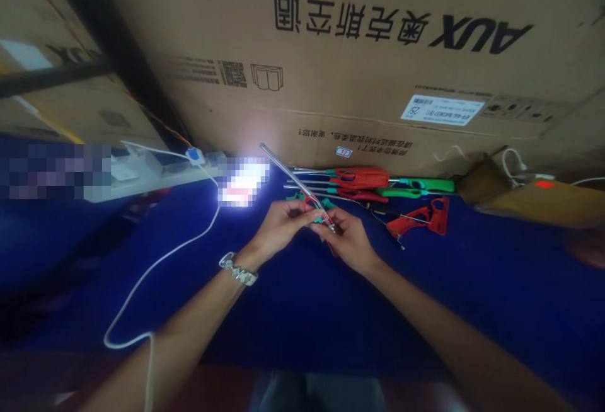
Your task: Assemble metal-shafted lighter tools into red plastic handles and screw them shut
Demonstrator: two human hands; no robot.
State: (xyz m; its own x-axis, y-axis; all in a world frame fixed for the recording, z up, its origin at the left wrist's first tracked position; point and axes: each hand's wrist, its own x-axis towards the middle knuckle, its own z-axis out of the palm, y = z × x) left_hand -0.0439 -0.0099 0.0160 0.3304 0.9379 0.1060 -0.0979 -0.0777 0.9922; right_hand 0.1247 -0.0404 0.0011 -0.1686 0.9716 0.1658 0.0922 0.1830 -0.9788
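Note:
A long-nosed gas lighter [288, 172], with a metal tube and red handle parts, slants up and left between my hands. My left hand [282, 226] grips it from the left, thumb pressed across the handle. My right hand [348, 239] pinches the handle's lower end, where small metal parts show between the fingers. Teal plastic pieces [326, 202] lie just behind my hands, partly hidden. Several red lighters [362, 177] and green lighters [425, 185] rest behind them. To the right lie open red casing pieces [438, 217] and a yellow-and-black tool [377, 208], its tip unclear.
A large cardboard box [331, 78] stands as a wall behind the blue cloth [302, 317]. At the left are a bright, blurred-out screen [243, 182], a white power strip [165, 176] and a white cable [142, 280] passing my left forearm. A yellowish object [543, 205] sits right.

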